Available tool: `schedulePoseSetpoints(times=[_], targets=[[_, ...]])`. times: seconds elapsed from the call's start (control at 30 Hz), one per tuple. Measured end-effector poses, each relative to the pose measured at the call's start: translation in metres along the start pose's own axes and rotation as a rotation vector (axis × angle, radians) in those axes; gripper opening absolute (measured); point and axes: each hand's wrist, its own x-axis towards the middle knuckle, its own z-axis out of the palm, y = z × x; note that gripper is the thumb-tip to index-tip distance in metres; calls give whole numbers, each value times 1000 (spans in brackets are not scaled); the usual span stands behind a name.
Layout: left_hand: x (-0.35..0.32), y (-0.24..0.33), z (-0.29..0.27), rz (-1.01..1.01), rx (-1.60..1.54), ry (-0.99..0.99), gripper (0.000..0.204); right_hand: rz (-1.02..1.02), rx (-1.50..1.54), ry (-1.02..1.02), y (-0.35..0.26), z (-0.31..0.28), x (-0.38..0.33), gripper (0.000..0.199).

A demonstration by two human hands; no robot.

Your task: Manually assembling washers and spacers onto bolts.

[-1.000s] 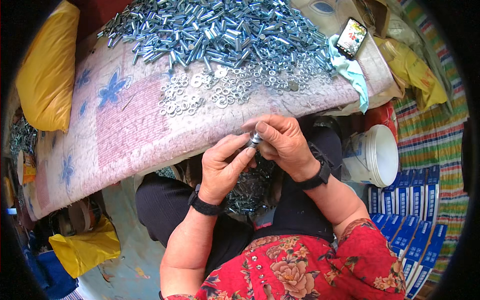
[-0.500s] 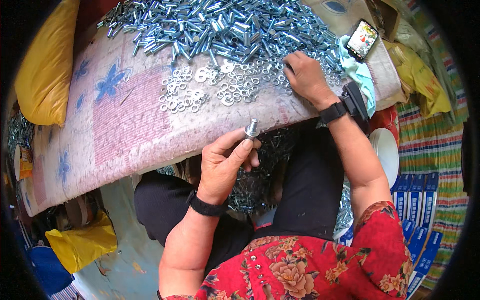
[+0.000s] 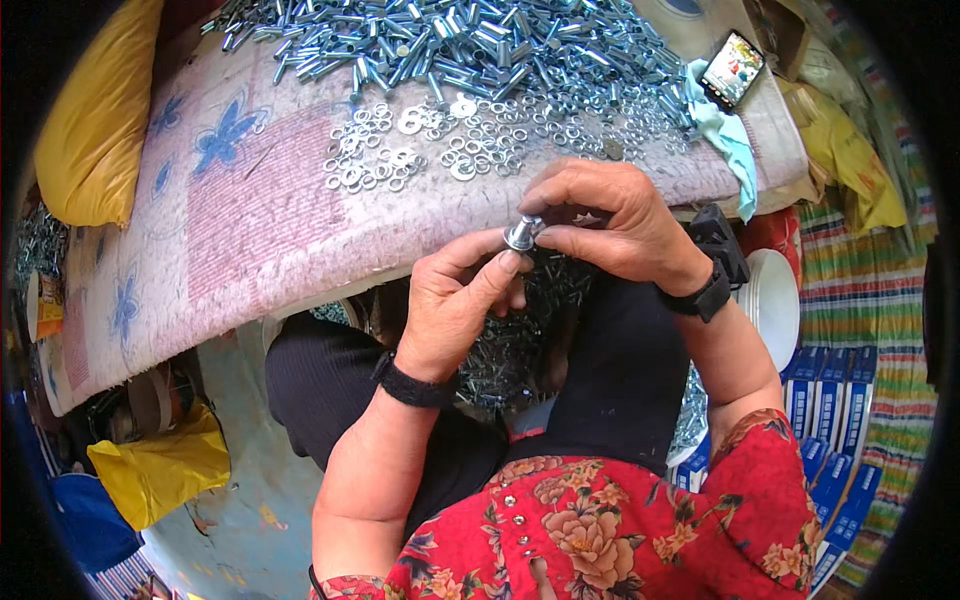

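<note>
1. My left hand (image 3: 455,300) is closed around a small metal bolt (image 3: 523,233), thumb and forefinger pinching it so its head sticks up above my fingertips.
2. My right hand (image 3: 610,220) has its fingers curled over the top of the same bolt, so both hands meet on it; I think a washer sits under my fingertips, but it is too small to be sure.
3. The bolt is held in the air just in front of the near edge of the board (image 3: 250,220), which wears a pinkish cloth with blue flowers.
4. Just beyond my hands lies a scatter of washers (image 3: 400,160), and farther out a big heap of bolts (image 3: 450,45).
5. Below my hands, in my lap, is a dark pile of finished pieces (image 3: 505,350).
6. Past my right hand, a phone (image 3: 733,68) rests on a light blue rag (image 3: 725,135).
7. Beside my right wrist stands a white bucket (image 3: 775,300).
</note>
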Motion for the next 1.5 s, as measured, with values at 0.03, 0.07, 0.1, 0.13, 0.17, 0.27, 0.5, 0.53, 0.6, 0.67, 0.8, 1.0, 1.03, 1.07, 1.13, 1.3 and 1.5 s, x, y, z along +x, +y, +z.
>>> schedulePoseSetpoints(times=[0.03, 0.07, 0.1, 0.13, 0.17, 0.27, 0.5, 0.53, 0.6, 0.67, 0.8, 1.0, 1.03, 1.07, 1.13, 1.3, 1.5], targets=[[0, 2, 0, 3, 0, 0, 22, -2, 27, 10, -2, -1, -1, 22], [-1, 4, 0, 13, 33, -5, 22, -4, 55, 19, -5, -1, -1, 23], [-1, 4, 0, 21, 66, -9, 21, -5, 53, 17, -7, -3, -1, 23], [-1, 5, 0, 23, 64, -9, 21, -7, 40, 46, -10, -4, 0, 22], [-1, 5, -1, 16, 84, -2, 21, -10, 26, 74, -12, -5, 1, 21], [0, 3, 0, 19, 87, 0, 21, -30, -8, 16, -11, -4, 2, 21], [0, 4, 2, 76, 179, -33, 21, -40, -111, -27, -14, -6, 4, 18], [0, 5, 2, 87, 173, -45, 21, -55, -174, -42, -15, -6, 4, 16], [-3, 5, 1, 40, 205, -2, 20, -104, -260, -29, -13, -1, 5, 14], [-3, 4, 2, 61, 213, -18, 19, -112, -434, 13, -10, 5, 2, 25], [-5, 1, 1, 65, 233, -29, 16, -70, -599, 98, -13, 18, -3, 35], [-7, 4, 8, 128, 251, -32, 18, 22, -55, 449, -1, 21, 0, 42], [-6, 5, 8, 165, 261, -97, 18, 30, 186, 581, 1, 19, 8, 43], [-6, 6, 8, 201, 272, -160, 18, 30, 243, 682, 0, 16, 12, 45], [-6, 6, 11, 163, 265, -93, 20, -82, 138, 731, -11, 42, 11, 32], [9, 9, 2, 104, -48, 58, 22, -616, 406, -20, -78, 99, -39, 41], [0, 9, -6, 98, -36, -54, 20, 88, -83, 363, -49, 24, -18, 25]])
